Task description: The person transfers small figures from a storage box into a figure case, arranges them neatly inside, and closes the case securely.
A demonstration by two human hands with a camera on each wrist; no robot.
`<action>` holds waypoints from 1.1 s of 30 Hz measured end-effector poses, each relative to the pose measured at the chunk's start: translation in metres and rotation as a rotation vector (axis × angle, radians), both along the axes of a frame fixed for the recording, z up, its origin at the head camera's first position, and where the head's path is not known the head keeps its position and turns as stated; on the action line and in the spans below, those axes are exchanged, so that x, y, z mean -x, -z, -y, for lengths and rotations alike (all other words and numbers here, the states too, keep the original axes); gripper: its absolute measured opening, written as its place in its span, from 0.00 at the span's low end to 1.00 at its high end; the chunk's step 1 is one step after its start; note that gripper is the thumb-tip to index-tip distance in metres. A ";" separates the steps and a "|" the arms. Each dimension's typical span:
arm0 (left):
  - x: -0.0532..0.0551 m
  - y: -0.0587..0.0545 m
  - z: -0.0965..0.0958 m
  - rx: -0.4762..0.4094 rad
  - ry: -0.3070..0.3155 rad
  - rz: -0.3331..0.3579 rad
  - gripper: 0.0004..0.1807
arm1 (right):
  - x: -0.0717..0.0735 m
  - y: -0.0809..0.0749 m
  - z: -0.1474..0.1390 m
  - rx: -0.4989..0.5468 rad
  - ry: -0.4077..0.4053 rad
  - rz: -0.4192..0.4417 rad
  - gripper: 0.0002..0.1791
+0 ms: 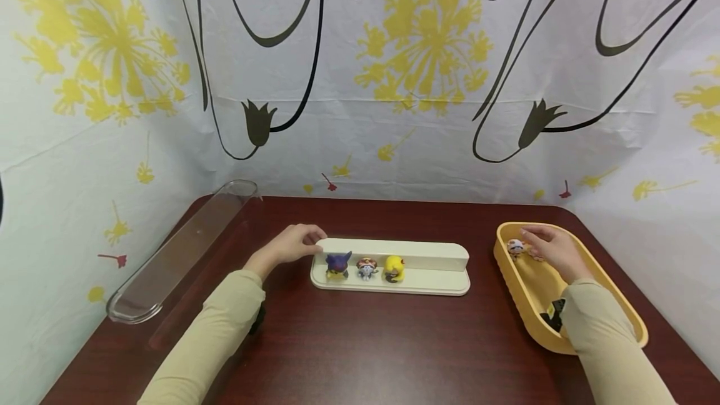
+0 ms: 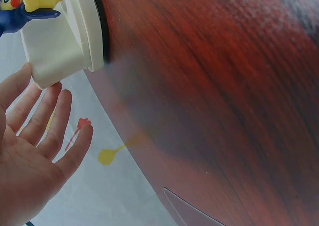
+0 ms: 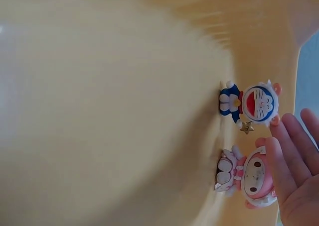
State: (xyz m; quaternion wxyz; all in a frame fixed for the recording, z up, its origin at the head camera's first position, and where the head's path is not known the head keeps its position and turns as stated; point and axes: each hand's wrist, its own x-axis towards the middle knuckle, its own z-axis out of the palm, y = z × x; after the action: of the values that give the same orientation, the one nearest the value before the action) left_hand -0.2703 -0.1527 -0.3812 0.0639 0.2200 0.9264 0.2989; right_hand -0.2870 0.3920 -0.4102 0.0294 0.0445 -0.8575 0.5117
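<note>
A cream two-step display stand (image 1: 430,281) sits mid-table. On its lower step stand a purple figurine with pointed ears (image 1: 337,264), a small grey-and-brown figurine (image 1: 367,268) and a yellow figurine (image 1: 394,268). My left hand (image 1: 295,242) pinches the stand's left end, thumb on one side and fingertips behind. Over at the right, my right hand (image 1: 554,249) reaches into a yellow basket (image 1: 520,305). Its fairly straight fingers are by the heads of a blue-and-white cat figurine (image 3: 256,104) and a pink figurine with a white hood (image 3: 255,175). The thumb partly covers the pink one.
A long clear plastic cover (image 1: 185,249) lies along the table's left side. Inside the basket, near its front, is a black item (image 1: 554,315), partly hidden by the right sleeve. Patterned white cloth (image 1: 337,111) hangs around the dark red table (image 1: 371,349).
</note>
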 end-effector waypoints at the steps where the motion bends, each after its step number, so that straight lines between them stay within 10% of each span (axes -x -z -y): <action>1: 0.000 0.000 0.000 0.000 -0.002 0.002 0.13 | -0.004 -0.005 0.004 -0.016 -0.015 -0.004 0.26; 20: -0.001 -0.001 0.000 -0.003 0.002 -0.008 0.14 | -0.018 -0.020 0.026 -0.446 -0.057 -0.070 0.22; 33: 0.000 0.001 0.001 -0.012 0.006 -0.006 0.14 | -0.015 -0.016 0.030 -0.473 -0.057 -0.117 0.20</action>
State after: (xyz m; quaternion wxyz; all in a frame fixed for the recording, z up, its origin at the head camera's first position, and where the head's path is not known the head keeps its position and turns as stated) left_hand -0.2699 -0.1537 -0.3818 0.0605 0.2241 0.9241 0.3036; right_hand -0.2717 0.3622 -0.3945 0.0533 0.1037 -0.9487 0.2937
